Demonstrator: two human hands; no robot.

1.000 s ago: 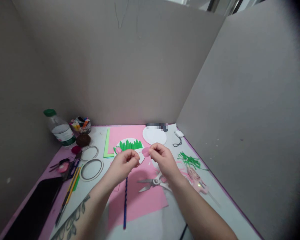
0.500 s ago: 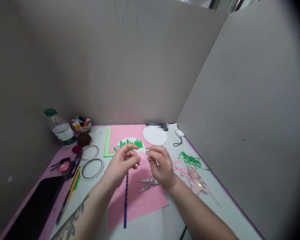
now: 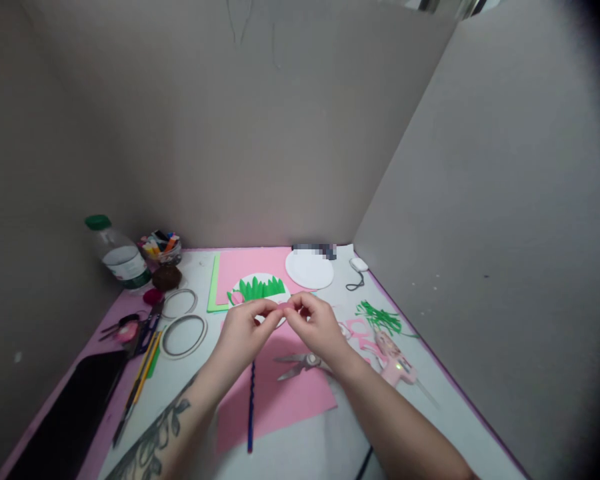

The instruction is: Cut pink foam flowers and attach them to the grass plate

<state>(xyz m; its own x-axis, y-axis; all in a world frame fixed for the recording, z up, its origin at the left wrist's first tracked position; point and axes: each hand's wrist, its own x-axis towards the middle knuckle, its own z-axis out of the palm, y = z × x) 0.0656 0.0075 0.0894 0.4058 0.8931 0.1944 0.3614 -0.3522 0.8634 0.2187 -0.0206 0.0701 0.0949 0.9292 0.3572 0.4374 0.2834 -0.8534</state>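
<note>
Between both sets of fingertips is a small piece of pink paper (image 3: 285, 306), mostly covered by the fingers. My left hand (image 3: 247, 327) pinches its left side and my right hand (image 3: 316, 325) pinches its right side, thumbs close together. Just behind them lies a white disc (image 3: 265, 279) with green paper grass (image 3: 260, 289) and a pink petal shape (image 3: 237, 298) on it. Under the hands, a pink sheet (image 3: 280, 407) carries a dark blue twisted pencil (image 3: 251, 407) and open scissors (image 3: 300, 363), whose handles are partly behind my right wrist.
At left stand a bottle (image 3: 123, 260), a cup of markers (image 3: 165, 248), tape rolls (image 3: 184, 337) and a black slab (image 3: 75, 413). A glue gun (image 3: 397, 365), pink scraps (image 3: 357, 328) and green paper strips (image 3: 380, 317) lie at right. A plain white disc (image 3: 309, 269) is at the back.
My hands have come together, and the fingers have closed more tightly over the pink paper piece, which now shows less. The grass on the disc behind is less covered.
</note>
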